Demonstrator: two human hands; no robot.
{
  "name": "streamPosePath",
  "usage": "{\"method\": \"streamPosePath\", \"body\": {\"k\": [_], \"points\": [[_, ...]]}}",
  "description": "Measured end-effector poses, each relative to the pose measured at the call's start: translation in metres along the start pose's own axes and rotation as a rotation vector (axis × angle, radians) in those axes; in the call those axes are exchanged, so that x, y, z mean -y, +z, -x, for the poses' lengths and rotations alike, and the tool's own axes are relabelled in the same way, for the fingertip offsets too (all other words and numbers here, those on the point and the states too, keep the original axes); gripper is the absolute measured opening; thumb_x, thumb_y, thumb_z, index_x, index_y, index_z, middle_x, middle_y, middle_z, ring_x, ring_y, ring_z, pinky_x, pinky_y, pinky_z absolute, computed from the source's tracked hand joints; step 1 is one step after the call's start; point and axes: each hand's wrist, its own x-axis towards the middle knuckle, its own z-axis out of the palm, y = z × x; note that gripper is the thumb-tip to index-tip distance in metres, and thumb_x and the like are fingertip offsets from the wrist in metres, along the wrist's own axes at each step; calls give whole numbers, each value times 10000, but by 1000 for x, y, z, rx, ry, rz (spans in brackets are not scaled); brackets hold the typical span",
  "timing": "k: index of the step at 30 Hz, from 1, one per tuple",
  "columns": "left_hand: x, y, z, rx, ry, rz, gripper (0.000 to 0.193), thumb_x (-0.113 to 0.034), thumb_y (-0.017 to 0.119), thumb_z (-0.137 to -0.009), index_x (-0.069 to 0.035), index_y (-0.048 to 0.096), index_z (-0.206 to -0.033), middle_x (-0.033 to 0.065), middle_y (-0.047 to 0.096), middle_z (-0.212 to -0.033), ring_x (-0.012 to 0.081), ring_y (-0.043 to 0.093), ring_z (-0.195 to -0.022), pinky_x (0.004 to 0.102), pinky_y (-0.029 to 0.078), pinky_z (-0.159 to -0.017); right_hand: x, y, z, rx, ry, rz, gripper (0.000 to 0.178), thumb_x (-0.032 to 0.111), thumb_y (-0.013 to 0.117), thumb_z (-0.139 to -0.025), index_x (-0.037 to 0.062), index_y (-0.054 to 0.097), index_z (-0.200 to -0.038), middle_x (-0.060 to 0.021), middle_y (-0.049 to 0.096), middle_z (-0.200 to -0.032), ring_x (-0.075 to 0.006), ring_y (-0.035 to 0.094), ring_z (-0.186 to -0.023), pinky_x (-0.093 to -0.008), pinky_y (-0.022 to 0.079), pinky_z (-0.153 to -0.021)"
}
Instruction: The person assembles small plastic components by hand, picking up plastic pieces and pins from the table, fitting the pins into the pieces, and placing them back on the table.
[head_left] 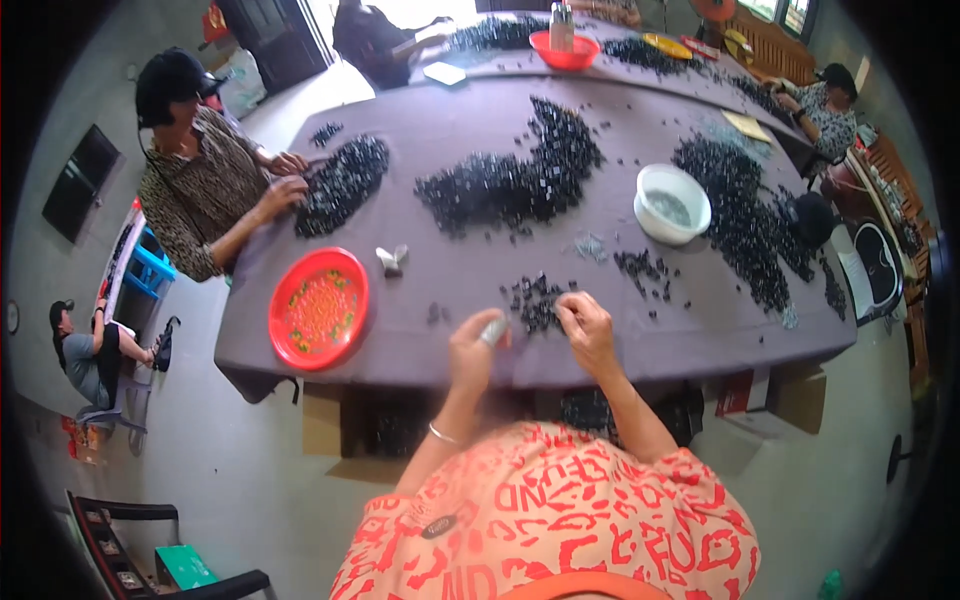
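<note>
At the near edge of the table, my left hand (473, 350) is raised with its fingers curled together, slightly blurred. A grey covering shows at its thumb, and whatever the fingers hold is too small to make out. My right hand (588, 332) is closed in a pinch beside a small heap of black pieces (537, 302); anything between the fingertips is hidden. Further right lie more loose black pieces (645, 272) and a few clear small parts (590, 246). A white bowl (648, 205) with clear pieces inside stands beyond them.
Large black piles (555, 165) cover the table's middle and right (735, 210). At left are a red basin (362, 305) with a patterned bottom and a crumpled white item (393, 262). A person in a cap (205, 180) handles another pile (345, 185). Cardboard boxes (322, 420) sit below.
</note>
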Motion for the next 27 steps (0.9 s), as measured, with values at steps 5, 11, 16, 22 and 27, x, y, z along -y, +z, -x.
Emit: {"method": "streamPosePath", "body": {"k": [5, 11, 16, 22, 27], "points": [[-35, 21, 10, 35, -4, 147, 158, 4, 549, -881, 31, 615, -1022, 98, 644, -908, 141, 597, -757, 265, 501, -681, 36, 15, -5, 55, -33, -93, 47, 44, 619, -855, 12, 587, -871, -47, 563, -760, -98, 502, -645, -238, 416, -573], [-49, 21, 19, 91, 181, 119, 243, 52, 531, -875, 35, 543, -1118, 120, 645, -977, 145, 607, -815, 272, 502, -745, 48, 18, 3, 30, -5, -189, 46, 8, 628, -845, 11, 593, -875, -34, 565, -770, -102, 508, -673, -236, 419, -600], [-53, 28, 29, 78, 213, 16, 245, 76, 527, -870, 40, 547, -1111, 109, 646, -988, 143, 612, -861, 267, 505, -776, 54, 17, 7, 1, -77, -132, 69, -9, 640, -825, 10, 584, -860, -41, 577, -775, -121, 526, -672, -247, 434, -607], [-54, 34, 33, 68, 209, -79, 237, 73, 558, -867, 43, 553, -1103, 95, 646, -992, 140, 618, -923, 259, 511, -828, 56, 14, 7, -44, -132, -78, 99, -40, 645, -801, 10, 578, -854, -52, 584, -777, -148, 538, -659, -260, 445, -601], [-53, 38, 33, 71, 196, -74, 237, 69, 575, -861, 45, 558, -1096, 90, 647, -992, 135, 617, -927, 257, 512, -834, 53, 10, 6, -51, -141, -65, 101, -43, 642, -800, 9, 582, -862, -62, 586, -776, -159, 547, -657, -269, 451, -598]]}}
